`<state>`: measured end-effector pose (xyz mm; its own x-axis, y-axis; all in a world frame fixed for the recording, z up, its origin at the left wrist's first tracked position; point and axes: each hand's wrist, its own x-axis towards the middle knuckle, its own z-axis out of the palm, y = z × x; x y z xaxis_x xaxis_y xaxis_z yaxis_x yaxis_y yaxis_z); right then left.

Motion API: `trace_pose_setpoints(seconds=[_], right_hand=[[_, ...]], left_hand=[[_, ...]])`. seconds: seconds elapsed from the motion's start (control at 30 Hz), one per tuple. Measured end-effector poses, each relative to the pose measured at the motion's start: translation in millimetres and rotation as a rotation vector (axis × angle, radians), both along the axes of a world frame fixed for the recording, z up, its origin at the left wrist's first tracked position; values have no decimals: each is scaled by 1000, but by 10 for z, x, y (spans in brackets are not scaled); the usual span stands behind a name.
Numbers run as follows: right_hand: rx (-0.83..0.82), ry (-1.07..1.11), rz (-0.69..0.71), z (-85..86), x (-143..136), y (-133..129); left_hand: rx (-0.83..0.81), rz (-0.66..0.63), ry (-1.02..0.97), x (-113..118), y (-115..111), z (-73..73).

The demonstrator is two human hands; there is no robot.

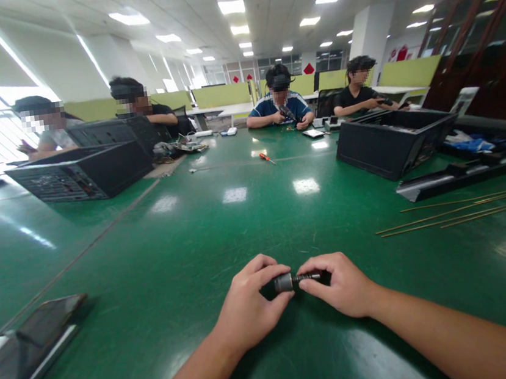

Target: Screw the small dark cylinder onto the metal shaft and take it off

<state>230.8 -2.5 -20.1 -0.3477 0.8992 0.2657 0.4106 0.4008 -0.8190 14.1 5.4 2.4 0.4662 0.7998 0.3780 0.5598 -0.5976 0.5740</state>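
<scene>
Low in the middle of the view, both hands hold a small dark cylinder with a metal band, which looks like a drill chuck (283, 282). It lies level, a little above or on the green tabletop. My left hand (251, 303) grips the chuck's body between thumb and fingers. From its right end sticks out a thin, ridged metal shaft, like a drill bit (308, 276). My right hand (342, 286) is closed in a pinch around this shaft, thumb below and index finger above. Its other fingertips are partly hidden.
An orange screwdriver (266, 158) lies farther up the green table (221, 230). Black computer cases stand at left (80, 174) and right (392, 143). Thin brass-coloured rods (459, 213) lie at right, a flat dark device (36, 345) at near left. Several people sit across the table.
</scene>
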Motion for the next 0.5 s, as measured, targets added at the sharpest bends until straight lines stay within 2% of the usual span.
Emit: trace_pose_setpoints(seconds=[0.5], right_hand=[[9,4,-29,-16,0,-18]], left_hand=[[61,-25,-39,0,17,-7]])
